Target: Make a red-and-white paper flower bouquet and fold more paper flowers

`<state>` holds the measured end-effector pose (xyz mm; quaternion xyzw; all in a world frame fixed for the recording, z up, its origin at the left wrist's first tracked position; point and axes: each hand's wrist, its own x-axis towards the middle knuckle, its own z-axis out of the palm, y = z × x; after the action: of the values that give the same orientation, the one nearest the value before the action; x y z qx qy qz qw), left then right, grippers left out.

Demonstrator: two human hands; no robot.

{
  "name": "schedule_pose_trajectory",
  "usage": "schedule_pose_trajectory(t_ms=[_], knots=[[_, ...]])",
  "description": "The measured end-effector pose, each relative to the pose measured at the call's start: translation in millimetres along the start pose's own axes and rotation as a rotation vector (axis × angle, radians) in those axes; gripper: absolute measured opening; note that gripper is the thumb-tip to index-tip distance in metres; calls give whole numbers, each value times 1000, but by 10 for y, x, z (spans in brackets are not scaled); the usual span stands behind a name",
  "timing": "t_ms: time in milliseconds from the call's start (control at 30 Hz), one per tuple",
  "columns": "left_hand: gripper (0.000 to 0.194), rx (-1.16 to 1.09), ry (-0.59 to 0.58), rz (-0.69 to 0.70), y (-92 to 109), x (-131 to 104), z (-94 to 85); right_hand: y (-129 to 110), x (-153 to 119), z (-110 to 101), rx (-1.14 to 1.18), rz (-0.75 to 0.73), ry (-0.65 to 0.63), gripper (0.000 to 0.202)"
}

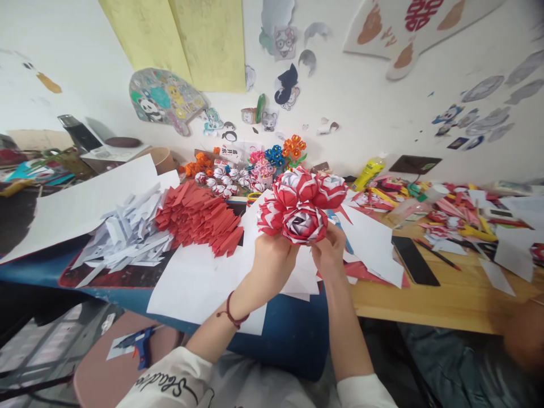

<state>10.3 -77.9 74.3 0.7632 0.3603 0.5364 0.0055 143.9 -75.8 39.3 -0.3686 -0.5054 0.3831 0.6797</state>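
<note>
Flower bunch: the bunch of red and white paper flowers is at the centre of the frame, raised above the surface; at least four flowers are visible, pressed side by side.
Left hand: the left hand is below the bunch, its fingers closed and holding it from underneath; the fingertips are hidden.
Right hand: the right hand has its fingers bent and narrow at the lower right of the bunch; I cannot tell if they pinch something there.
Step in hand: it looks like gathering and adjusting the flowers together, in my judgement.
Next move: any further adjustment would probably call for a steady left hold and a light right touch, because folded paper can crush.
Folded pieces: left of the centre lie a red heap of folded paper and a white heap of paper strips, near each other.
Glue gun: a blue glue gun rests on the pink stool, lower left.
Sleeve writing: black script on the left sleeve seems to begin "Stad"; the rest is not clear.
Wall sign: a red double-happiness character, upper right.
Yellow bottle: the label of the yellow bottle, right of centre, is too small to read.
</note>
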Motion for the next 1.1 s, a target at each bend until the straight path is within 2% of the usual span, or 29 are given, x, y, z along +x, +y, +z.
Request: schedule_pose_trajectory(t_ms=[133, 200, 300, 433, 600, 667, 767, 967, 1100], knots=[[17, -360, -178, -263, -88, 29, 43, 93, 26, -32, 85, 49, -45, 24], [19, -510, -191, -348, -136, 32, 99, 147, 39, -35, 123, 73, -45, 27], [21, -596, -185, -421, -205, 21, 195, 223, 64, -21, 179, 116, -58, 32], [20, -476, -157, -374, -282, 1, 282, 316, 95, 22, 161, 151, -50, 37], [23, -295, -139, -305, -345, -11, 337, 409, 72, 112, 91, 130, 94, 30], [22, -257, -113, -306, -358, -17, 358, 421, 48, 151, 43, 123, 139, 23], [18, -243, -98, -307, -374, -32, 383, 421, 21, 193, -77, 100, 186, 23], [13, -185, -101, -278, -458, -98, 407, 405, 12, 207, -218, -24, 115, 41], [15, -142, -80, -192, -530, -157, 428, 361, 14, 219, -371, -57, 101, 44]])
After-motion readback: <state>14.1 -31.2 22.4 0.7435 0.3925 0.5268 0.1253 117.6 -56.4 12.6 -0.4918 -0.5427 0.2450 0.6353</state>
